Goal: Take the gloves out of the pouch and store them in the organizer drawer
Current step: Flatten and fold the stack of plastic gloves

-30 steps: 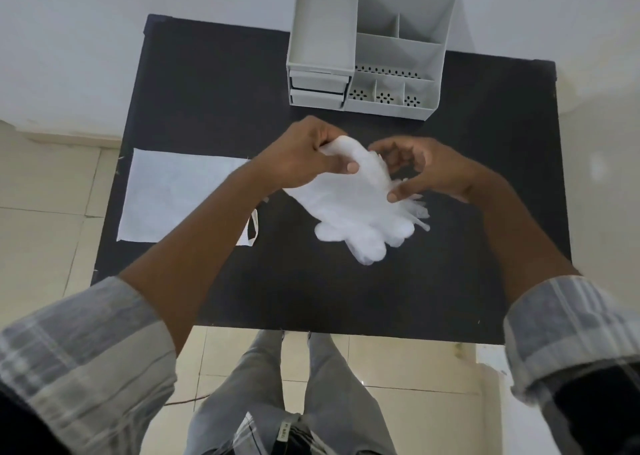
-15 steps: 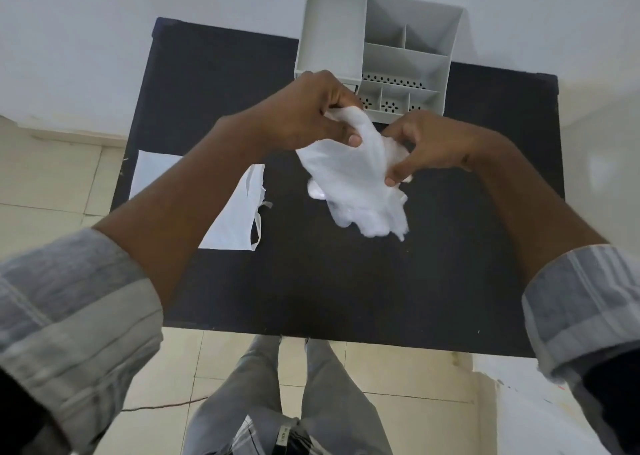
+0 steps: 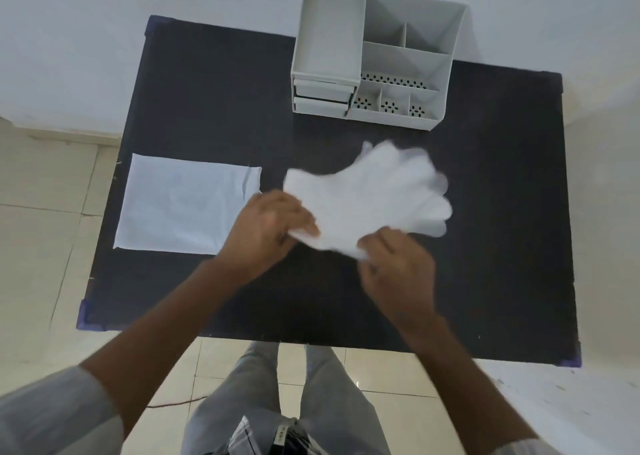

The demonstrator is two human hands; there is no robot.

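Note:
White gloves (image 3: 374, 191) are spread over the middle of the black table, their fingers pointing right and away from me, blurred by motion. My left hand (image 3: 266, 226) pinches the cuff end at its left side. My right hand (image 3: 398, 267) grips the near edge of the cuff. The flat white pouch (image 3: 183, 209) lies on the table's left part, its open end beside my left hand. The grey organizer (image 3: 374, 56) stands at the table's far edge, with two small drawers (image 3: 323, 100) stacked at its front left, both pushed in.
The black table (image 3: 502, 212) stands against a white wall, with tiled floor to the left and below. The organizer has several open compartments, some with perforated bottoms. My legs show under the table's near edge.
Both hands have come down and toward me with the gloves. The gloves, bunched and hanging before, are now spread flat with fingers fanned to the right.

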